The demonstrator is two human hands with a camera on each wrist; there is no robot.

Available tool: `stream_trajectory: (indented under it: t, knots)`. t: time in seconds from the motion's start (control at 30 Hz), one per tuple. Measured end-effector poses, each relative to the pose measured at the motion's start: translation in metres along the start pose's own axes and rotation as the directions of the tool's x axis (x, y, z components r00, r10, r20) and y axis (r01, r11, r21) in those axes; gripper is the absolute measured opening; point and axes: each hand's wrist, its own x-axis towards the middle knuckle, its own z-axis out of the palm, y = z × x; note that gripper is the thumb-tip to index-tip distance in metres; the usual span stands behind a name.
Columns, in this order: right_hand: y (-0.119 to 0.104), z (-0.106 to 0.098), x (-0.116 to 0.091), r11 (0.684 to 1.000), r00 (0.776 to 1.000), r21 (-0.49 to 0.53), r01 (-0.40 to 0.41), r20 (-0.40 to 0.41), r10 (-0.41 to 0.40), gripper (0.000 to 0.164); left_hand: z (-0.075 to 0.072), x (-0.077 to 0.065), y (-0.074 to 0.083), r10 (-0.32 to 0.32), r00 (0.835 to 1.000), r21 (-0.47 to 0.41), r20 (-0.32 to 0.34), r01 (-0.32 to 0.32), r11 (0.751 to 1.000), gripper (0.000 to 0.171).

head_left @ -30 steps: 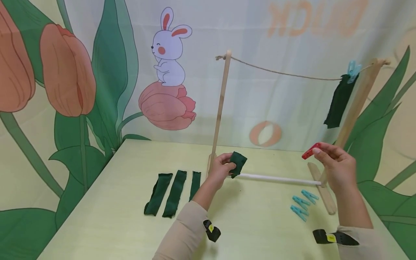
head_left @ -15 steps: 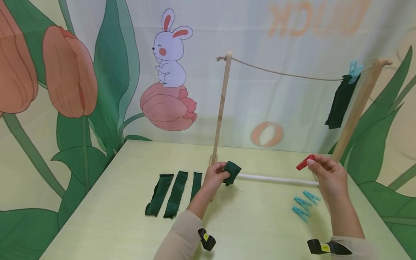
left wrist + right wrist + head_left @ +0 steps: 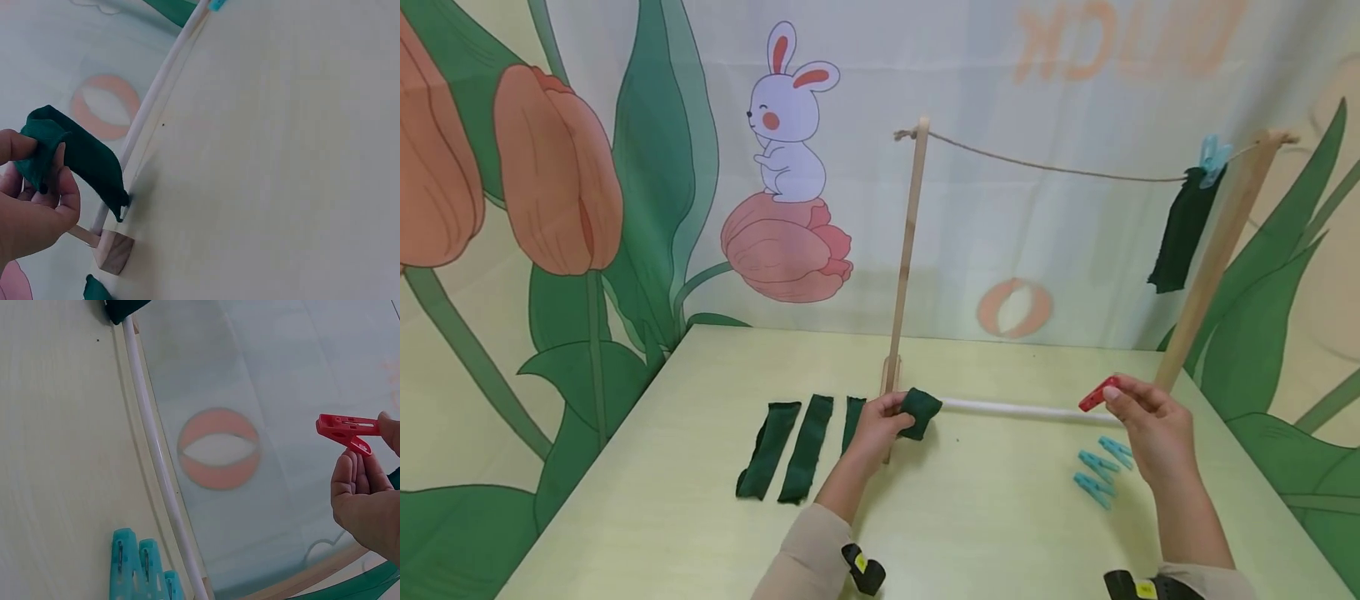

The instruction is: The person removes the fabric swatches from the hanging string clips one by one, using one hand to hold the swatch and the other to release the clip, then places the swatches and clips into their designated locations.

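Between thumb and fingers, my left hand (image 3: pixel 877 427) pinches a dark green cloth strip (image 3: pixel 921 412), held over the table by the left post's foot. In the left wrist view the strip (image 3: pixel 94 161) droops away from the fingertips. My right hand (image 3: pixel 1159 427) pinches a red clothespin (image 3: pixel 1099 393) by its handle end, above the table's right side; the right wrist view shows the clothespin (image 3: pixel 347 429) with its gripping end facing away from the hand. Several blue clothespins (image 3: pixel 1097 467) lie just below that hand. A dark green cloth (image 3: pixel 1186 233) hangs from the rope under a light blue clothespin (image 3: pixel 1213 160).
A rope (image 3: pixel 1052 169) spans the left wooden post (image 3: pixel 910 242) and the right wooden post (image 3: pixel 1221 258). A white rod (image 3: pixel 1007 408) joins their bases. Left of my left hand lie more green strips (image 3: pixel 805 450) on the pale yellow table (image 3: pixel 647 500). A printed curtain hangs behind.
Both hands have come down and nearer to me, shifting slightly left. The left still holds the green cloth strip and the right still holds the red clothespin.
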Motion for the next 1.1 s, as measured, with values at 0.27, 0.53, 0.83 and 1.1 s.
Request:
stream_trajectory:
  t: [0.27, 0.53, 0.83, 1.1]
  knots:
    - [0.025, -0.020, 0.000, 0.999, 0.999, 0.031, 0.009, 0.043, -0.010, 0.018, -0.007, -0.022, -0.010, -0.041, 0.999, 0.016, -0.013, 0.041, 0.999, 0.033]
    - [0.072, -0.069, 0.013, 0.986, 0.996, -0.141, -0.092, 0.006, 0.094, 0.039, -0.012, -0.039, -0.016, -0.125, 0.990, 0.008, -0.065, 0.126, 0.992, 0.034]
    - [0.036, -0.036, -0.026, 0.984, 0.988, -0.103, -0.147, 0.031, 0.151, 0.020, -0.015, -0.057, -0.010, -0.221, 0.972, 0.086, -0.075, 0.227, 0.970, 0.032]
    - [0.063, -0.070, -0.017, 0.917, 0.976, -0.343, -0.204, 0.001, 0.218, 0.034, -0.023, -0.060, -0.019, -0.325, 0.945, 0.201, -0.037, 0.325, 0.924, 0.025]
